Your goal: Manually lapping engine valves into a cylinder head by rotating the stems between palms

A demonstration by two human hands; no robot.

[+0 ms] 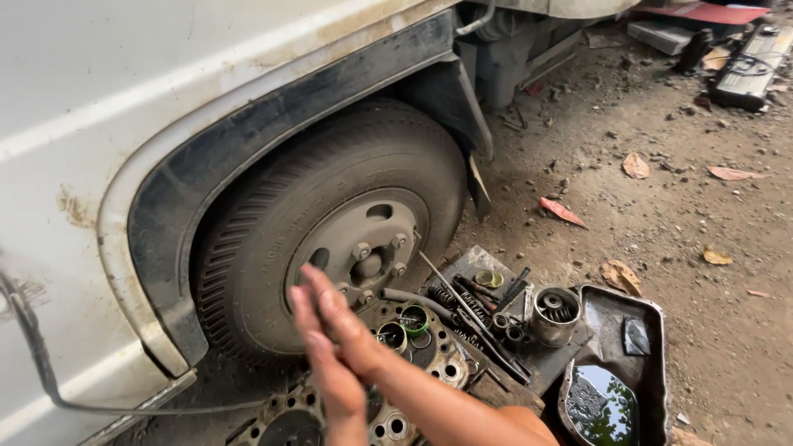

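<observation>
- Left hand (326, 363) & right hand (343, 318) are pressed flat together, palm to palm, holding nothing (a bit blurry).
- Just under them lies a dirty metal plate w/ big round holes (429, 351), flat on the ground.
- Springs & small parts (487, 310) sit beside it.
- An oil pan (615, 363) is near, w/ dark oil inside.
- Behind: a big truck wheel (355, 231).

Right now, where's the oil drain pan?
In the head view, the oil drain pan sits on the dirt at lower right, right of the metal cup part and the tray of springs, away from the wheel.
</observation>
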